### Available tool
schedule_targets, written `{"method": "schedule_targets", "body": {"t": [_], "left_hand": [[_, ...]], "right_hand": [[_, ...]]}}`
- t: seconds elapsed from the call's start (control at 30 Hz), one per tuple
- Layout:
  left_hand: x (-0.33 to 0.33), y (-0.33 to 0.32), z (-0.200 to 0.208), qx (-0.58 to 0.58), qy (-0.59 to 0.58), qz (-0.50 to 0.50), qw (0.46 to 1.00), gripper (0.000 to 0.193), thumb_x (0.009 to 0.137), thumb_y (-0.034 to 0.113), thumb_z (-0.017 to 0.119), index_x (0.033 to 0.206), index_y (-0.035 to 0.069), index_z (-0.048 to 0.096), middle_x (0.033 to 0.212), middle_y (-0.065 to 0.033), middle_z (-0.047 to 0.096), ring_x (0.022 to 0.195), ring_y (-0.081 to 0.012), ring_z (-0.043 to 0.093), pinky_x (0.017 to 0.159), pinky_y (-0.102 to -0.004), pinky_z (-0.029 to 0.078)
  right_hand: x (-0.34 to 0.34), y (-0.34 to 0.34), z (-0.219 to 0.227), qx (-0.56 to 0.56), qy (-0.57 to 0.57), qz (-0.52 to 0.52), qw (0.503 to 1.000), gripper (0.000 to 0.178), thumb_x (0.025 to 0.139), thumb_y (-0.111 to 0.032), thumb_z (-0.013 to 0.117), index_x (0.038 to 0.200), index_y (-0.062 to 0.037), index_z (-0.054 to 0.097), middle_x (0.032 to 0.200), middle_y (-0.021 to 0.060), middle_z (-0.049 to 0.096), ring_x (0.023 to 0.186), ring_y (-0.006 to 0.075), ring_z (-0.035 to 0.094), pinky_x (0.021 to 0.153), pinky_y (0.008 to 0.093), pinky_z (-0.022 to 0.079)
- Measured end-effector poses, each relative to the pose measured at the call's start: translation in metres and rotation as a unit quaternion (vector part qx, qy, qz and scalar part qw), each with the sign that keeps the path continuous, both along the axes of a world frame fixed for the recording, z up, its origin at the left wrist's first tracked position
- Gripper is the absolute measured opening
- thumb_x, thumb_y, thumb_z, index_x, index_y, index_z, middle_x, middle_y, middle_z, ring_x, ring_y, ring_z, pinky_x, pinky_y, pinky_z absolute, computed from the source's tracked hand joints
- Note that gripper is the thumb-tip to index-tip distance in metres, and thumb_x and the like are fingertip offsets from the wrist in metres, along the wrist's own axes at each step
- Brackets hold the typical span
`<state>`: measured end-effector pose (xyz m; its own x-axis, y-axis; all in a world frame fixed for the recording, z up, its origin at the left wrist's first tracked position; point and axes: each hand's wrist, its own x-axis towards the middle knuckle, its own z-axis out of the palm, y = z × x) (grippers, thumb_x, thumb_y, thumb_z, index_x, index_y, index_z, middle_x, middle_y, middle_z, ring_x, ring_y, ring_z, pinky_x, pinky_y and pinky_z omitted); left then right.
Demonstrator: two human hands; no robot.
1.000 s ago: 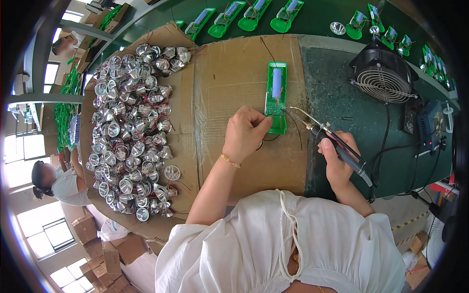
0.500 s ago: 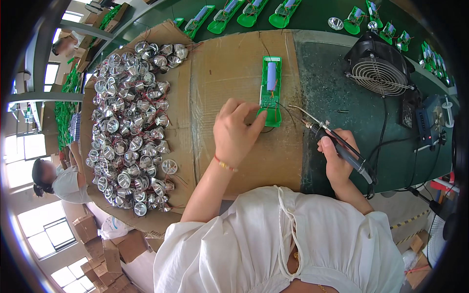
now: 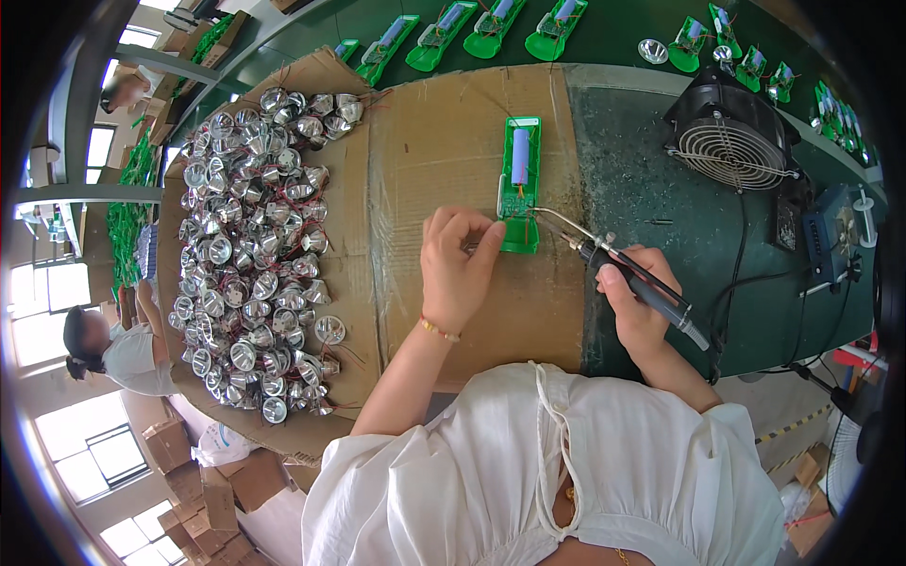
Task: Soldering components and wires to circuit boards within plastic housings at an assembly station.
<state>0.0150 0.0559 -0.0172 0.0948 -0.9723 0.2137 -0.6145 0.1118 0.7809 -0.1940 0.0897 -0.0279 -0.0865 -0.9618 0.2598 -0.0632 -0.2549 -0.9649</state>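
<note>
A green plastic housing (image 3: 522,236) lies lengthwise on the cardboard in front of me. It holds a blue-purple cylindrical battery (image 3: 520,157) and, below that, a small green circuit board (image 3: 514,205) with thin wires. My right hand (image 3: 640,292) grips a black soldering iron (image 3: 661,300) with a thin curved metal tube along it. The tube's end and the iron's tip reach the board's right side; exact contact is too small to tell. At the housing's lower left edge is my left hand (image 3: 458,259), fingers curled and thumb closed toward them. What they pinch is hidden.
Many silvery reflector cups (image 3: 250,274) with red wires are heaped at left on cardboard. A black fan (image 3: 731,141) with a wire grille stands at right, near a blue soldering station (image 3: 830,236). More green housings (image 3: 557,28) line the far side. Another person (image 3: 132,349) sits at far left.
My right hand has moved left, bringing the iron and tube from beside the housing to its circuit board. The left fingers have drawn back from over the housing's lower part to its left edge.
</note>
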Motion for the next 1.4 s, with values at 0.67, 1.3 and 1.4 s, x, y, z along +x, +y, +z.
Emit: {"method": "schedule_targets", "body": {"t": [0.67,1.3,1.4], "left_hand": [[-0.001,-0.010,-0.011,0.084,0.059,0.001,0.995,0.015,0.077,0.016,0.068,0.074,0.002,0.063,0.074,-0.0094,0.059,0.068,-0.0231,0.056,0.062,-0.0330,0.045],[0.002,-0.017,-0.003,0.154,0.121,0.032,0.980,0.015,0.075,0.015,0.070,0.075,0.001,0.063,0.076,-0.0093,0.063,0.064,-0.0179,0.060,0.060,-0.0296,0.048],[0.008,-0.015,0.001,0.180,0.052,-0.004,0.982,0.017,0.074,0.018,0.068,0.073,0.002,0.064,0.069,-0.0111,0.064,0.059,-0.0197,0.063,0.057,-0.0284,0.049]], "right_hand": [[0.015,-0.015,-0.006,0.121,-0.044,0.000,0.992,0.013,0.083,-0.007,0.062,0.088,0.0010,0.054,0.069,0.0073,0.059,0.057,0.0090,0.055,0.054,0.0210,0.047],[-0.027,0.005,-0.007,0.099,-0.060,-0.086,0.990,0.017,0.083,-0.010,0.061,0.091,0.0027,0.053,0.073,0.0085,0.058,0.059,0.0109,0.056,0.056,0.0220,0.048],[-0.043,0.009,-0.011,0.065,-0.027,-0.070,0.995,0.015,0.083,-0.007,0.061,0.090,0.0035,0.053,0.074,0.0091,0.057,0.060,0.0113,0.056,0.055,0.0221,0.047]]}}
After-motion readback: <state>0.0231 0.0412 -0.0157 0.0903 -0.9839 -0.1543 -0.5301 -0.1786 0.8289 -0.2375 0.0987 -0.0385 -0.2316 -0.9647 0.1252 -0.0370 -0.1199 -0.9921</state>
